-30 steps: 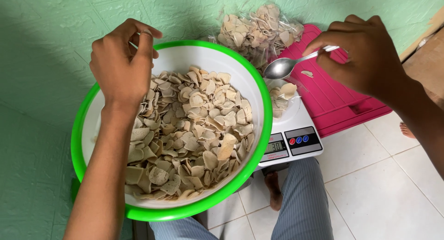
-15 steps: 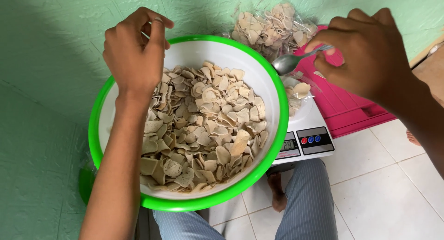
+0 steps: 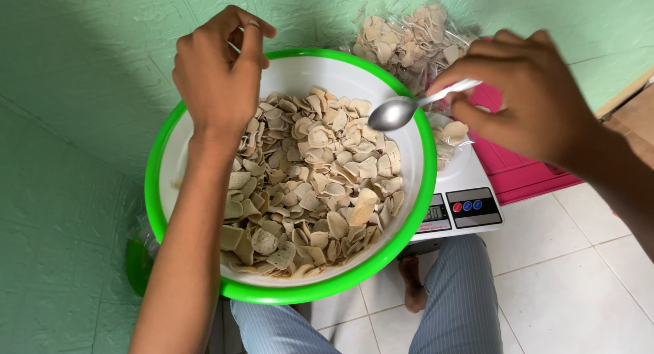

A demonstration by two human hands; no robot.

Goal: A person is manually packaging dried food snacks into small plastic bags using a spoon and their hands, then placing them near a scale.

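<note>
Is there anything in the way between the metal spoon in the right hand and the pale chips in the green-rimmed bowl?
Nothing visible. The metal spoon hangs just above the pale chips, inside the green-rimmed white bowl's far edge.

A shiny metal spoon (image 3: 402, 109) is pinched by its handle in the right hand (image 3: 524, 98), with the fingers closed around the thin end. The spoon lies almost level, a little tilted, and its oval bowl is empty and points to the left, above the right inner edge of a round white plastic basin with a bright green rim (image 3: 204, 286). The basin is filled with many thin, pale beige raw cracker chips (image 3: 313, 183), which lie loose and flat on each other. The left hand (image 3: 218, 74) is curled over the far left rim of the basin.
</note>
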